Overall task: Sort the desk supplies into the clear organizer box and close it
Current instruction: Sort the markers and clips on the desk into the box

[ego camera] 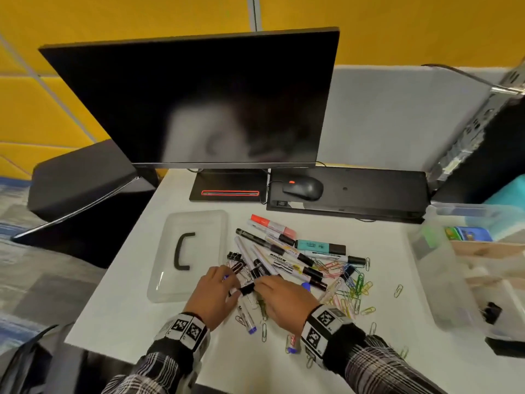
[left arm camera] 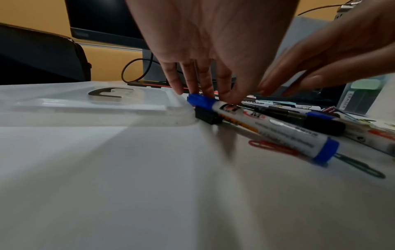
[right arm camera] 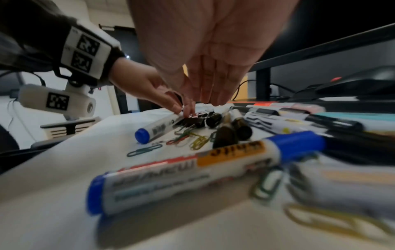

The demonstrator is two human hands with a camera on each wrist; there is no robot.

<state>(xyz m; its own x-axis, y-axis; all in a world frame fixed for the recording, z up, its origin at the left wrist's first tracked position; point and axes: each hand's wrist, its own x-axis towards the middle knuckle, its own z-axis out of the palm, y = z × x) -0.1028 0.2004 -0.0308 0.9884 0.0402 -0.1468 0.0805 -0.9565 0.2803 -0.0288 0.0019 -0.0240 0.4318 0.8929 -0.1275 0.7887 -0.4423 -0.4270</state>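
A heap of markers [ego camera: 287,251], pens, coloured paper clips [ego camera: 358,288] and black binder clips lies mid-desk. My left hand [ego camera: 227,282] comes down on a white marker with blue caps [left arm camera: 267,125], thumb on top and fingertips [left arm camera: 192,88] behind its cap, pinching it. A black binder clip [ego camera: 246,288] sits right beside that marker. My right hand [ego camera: 257,284] reaches in from the right with straight fingers, and its thumb tip [right arm camera: 189,110] touches the binder clip [right arm camera: 193,121]. The clear organizer box [ego camera: 426,265] stands at the right.
The clear lid [ego camera: 199,223] with a black handle lies left of the heap. Behind are a monitor [ego camera: 199,103], a mouse [ego camera: 304,189] and a black keyboard [ego camera: 369,191]. Another blue-capped marker [right arm camera: 192,172] lies near my right wrist. A black chair [ego camera: 79,177] stands left.
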